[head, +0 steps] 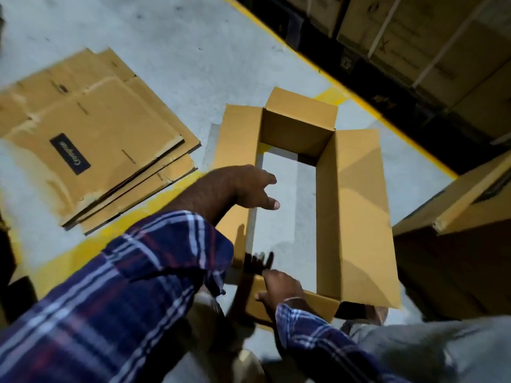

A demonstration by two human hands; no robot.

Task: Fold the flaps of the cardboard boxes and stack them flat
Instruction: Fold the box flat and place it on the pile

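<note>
Head view, open box: tan corrugated cardboard box, rectangular, standing on the floor with no bottom closed, so the grey floor shows through its middle; smooth matt walls, sharp creases at the corners.
Head view, flaps: long left flap and long right flap spread outward; short far flap tilted outward; short near flap under the right hand.
Head view, left hand: left hand reaches over the box's left wall, fingers spread and fairly straight, gripping nothing; whether the palm touches the left flap cannot be told.
Head view, right hand: right hand at the near left corner of the box, fingers curled over the edge of the near flap, thumb on its outer face.
Head view, sleeves: blue, white and red plaid woven shirt sleeves on both arms.
Head view, flat stack: pile of flattened brown cardboard boxes lying on the floor well left of the open box, edges frayed, sheets fanned out; a dark rectangular label on the top sheet.
Head view, floor: pale grey concrete floor, mottled, crossed by painted yellow lines.
Head view, surroundings: strapped brown cartons on dark racking at the upper right; another brown carton at the right edge.
</note>
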